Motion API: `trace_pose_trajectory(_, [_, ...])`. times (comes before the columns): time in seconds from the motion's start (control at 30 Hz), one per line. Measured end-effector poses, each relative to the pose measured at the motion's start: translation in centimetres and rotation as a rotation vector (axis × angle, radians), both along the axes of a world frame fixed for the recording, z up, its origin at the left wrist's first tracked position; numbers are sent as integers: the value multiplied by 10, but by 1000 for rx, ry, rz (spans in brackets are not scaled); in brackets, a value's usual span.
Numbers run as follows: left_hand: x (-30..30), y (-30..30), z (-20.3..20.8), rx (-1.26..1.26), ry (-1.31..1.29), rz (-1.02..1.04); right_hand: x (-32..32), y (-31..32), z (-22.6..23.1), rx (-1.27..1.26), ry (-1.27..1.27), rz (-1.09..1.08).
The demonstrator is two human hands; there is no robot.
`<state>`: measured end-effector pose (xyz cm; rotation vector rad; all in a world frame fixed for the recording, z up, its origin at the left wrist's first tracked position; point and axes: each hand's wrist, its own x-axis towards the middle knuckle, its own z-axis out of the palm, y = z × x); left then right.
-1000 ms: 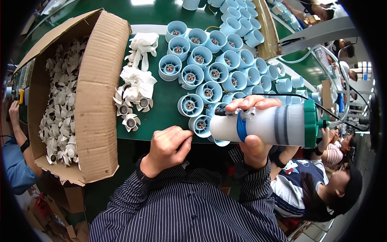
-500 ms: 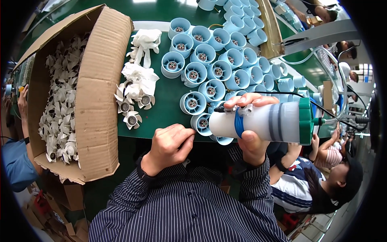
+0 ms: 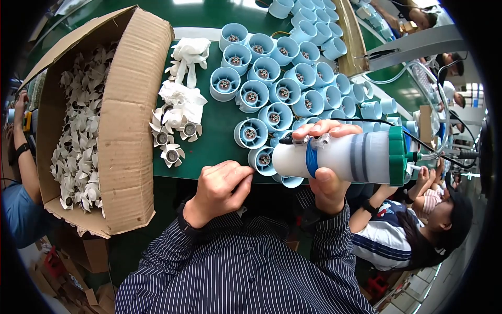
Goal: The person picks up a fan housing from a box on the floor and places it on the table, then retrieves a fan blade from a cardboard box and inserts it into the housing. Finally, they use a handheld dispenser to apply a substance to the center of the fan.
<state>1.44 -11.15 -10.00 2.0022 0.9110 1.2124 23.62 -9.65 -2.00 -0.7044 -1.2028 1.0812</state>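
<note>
In my right hand (image 3: 328,183) lies a thick white translucent dispenser cartridge (image 3: 348,158), almost level. It has dark rings inside, a blue band around it and a green cap with a hose at its right end. Its left end covers part of a light blue cup-shaped housing (image 3: 261,159) at the table's near edge. My left hand (image 3: 219,189) is closed, thumb against the curled index finger, with its fingertips right beside that housing. Whatever those fingers pinch is hidden. Behind the cartridge stand several more light blue housings (image 3: 275,116), with small motors inside.
To the left, a large cardboard box (image 3: 128,120) holds many white fan impellers (image 3: 81,131). More impellers (image 3: 171,155) and crumpled white gloves (image 3: 189,52) lie on the green table (image 3: 217,138). Co-workers sit at both sides. A black cable and clear tubing cross on the right.
The cartridge has shifted slightly to the right in view, while my left hand stays in place. At far left a co-worker's arm has moved; the right-hand co-worker has also shifted.
</note>
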Motion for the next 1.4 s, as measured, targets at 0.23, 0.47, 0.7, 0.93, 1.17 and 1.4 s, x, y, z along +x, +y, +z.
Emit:
trace_pose_trajectory(0.23, [-6, -2, 2, -21, 15, -2, -3, -2, 3, -25, 9, -9])
trace_pose_trajectory(0.47, [-9, -6, 25, 7, 78, -88, 7, -6, 24, 35, 34, -7])
trace_pose_trajectory(0.7, [-32, -33, 82, 88, 279, -249, 4, 10, 38, 118, 22, 54])
trace_pose_trajectory(0.93, [-37, -49, 128, 268, 433, -503, -23, 23, 43, -25, 39, -4])
trace_pose_trajectory(1.17, [-48, -23, 155, 386, 642, -626, -7, 16, 41, 21, 23, 30])
trace_pose_trajectory(1.4, [-62, 12, 202, 498, 858, -534, -8, 20, 42, -7, 5, -15])
